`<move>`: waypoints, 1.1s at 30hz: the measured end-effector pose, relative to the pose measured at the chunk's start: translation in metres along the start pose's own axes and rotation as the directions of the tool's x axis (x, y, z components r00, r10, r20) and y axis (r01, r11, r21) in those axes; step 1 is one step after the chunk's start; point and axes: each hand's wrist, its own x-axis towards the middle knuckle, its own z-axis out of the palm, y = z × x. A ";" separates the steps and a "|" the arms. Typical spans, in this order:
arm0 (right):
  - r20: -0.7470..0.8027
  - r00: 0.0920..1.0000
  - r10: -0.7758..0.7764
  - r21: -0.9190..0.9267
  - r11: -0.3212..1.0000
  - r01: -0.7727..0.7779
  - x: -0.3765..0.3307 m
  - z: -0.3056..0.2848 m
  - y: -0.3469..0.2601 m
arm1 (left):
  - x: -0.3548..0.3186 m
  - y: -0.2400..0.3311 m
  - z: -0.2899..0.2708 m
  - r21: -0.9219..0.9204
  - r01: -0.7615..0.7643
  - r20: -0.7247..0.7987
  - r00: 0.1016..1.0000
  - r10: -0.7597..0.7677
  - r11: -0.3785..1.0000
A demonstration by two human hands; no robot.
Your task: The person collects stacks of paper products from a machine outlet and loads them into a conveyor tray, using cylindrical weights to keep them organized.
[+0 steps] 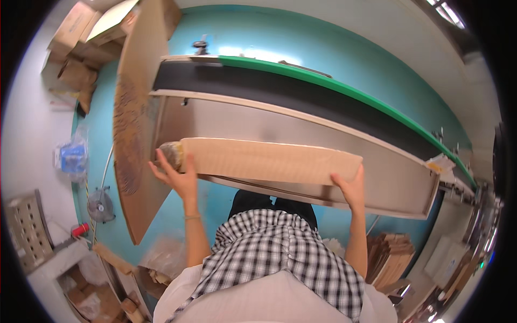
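Right-hand grip (pixel 351 189) pinches the right end of a long cardboard piece (pixel 264 161); the left-hand grip (pixel 182 180) holds a dark, roundish item (pixel 172 154) between thumb and spread fingers at the other end. The piece is held over a greyish, rimmed worktop (pixel 396 182). Beyond run a black strip (pixel 301 102), a green rail (pixel 344 84) and turquoise floor (pixel 344 47).

Cardboard sheet (pixel 132 118) hems our left hand (pixel 180 176) | we see room over the tray (pixel 301 128) | green rail (pixel 344 88) stands beyond
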 end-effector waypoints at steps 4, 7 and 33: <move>0.021 1.000 0.010 0.014 1.000 -0.010 0.020 -0.003 -0.005 | -0.002 -0.009 0.021 -0.150 0.206 0.067 0.978 -0.198 0.967; -0.008 1.000 0.004 0.041 0.999 -0.003 0.033 -0.015 -0.003 | -0.007 0.022 0.031 -0.131 0.240 0.052 0.971 -0.235 0.962; 0.031 0.974 0.224 0.610 0.768 -0.195 0.129 -0.122 0.062 | -0.064 0.407 0.201 -0.767 -0.041 0.636 -0.170 0.752 0.640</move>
